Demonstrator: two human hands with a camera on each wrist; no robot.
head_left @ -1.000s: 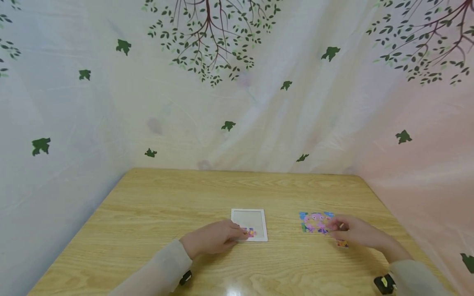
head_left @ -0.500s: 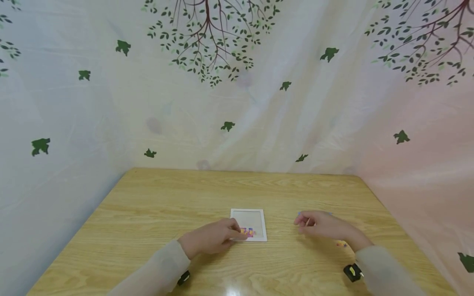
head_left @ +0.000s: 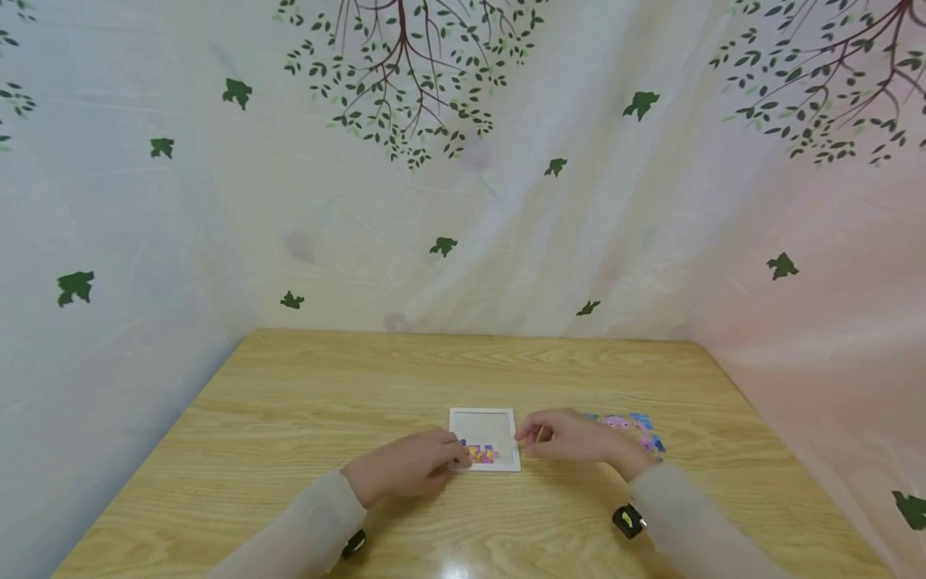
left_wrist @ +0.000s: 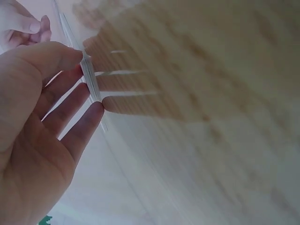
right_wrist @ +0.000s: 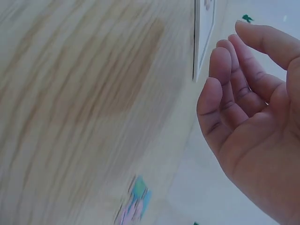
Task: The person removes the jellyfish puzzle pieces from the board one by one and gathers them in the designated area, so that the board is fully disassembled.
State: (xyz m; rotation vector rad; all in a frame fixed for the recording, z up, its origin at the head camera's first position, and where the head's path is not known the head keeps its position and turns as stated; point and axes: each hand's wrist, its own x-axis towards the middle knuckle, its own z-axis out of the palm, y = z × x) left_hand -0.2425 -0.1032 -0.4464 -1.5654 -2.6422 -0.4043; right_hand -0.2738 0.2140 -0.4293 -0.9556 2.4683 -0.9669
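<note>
A white puzzle frame [head_left: 517,450] lies flat on the table, with a few joined pink and yellow jigsaw pieces [head_left: 482,454] along its near side. My left hand [head_left: 408,464] holds the frame's left edge. In the left wrist view the thumb is on top and the fingertips [left_wrist: 97,107] are against the frame's side. My right hand [head_left: 571,437] is beside the frame's right edge, fingers loosely bent. Its thumb stands apart from the fingers in the right wrist view, and nothing shows between them.
More jigsaw pieces [head_left: 642,422], pink and blue, lie to the right, partly hidden behind the right hand and wrist. The wooden table [head_left: 347,378] meets a pale curtain [head_left: 506,273] printed with leaves at the back and sides.
My right hand has moved left from the loose pieces to the frame's right edge, uncovering part of those pieces. The left hand stays at the frame, drawn slightly left off its pieces.
</note>
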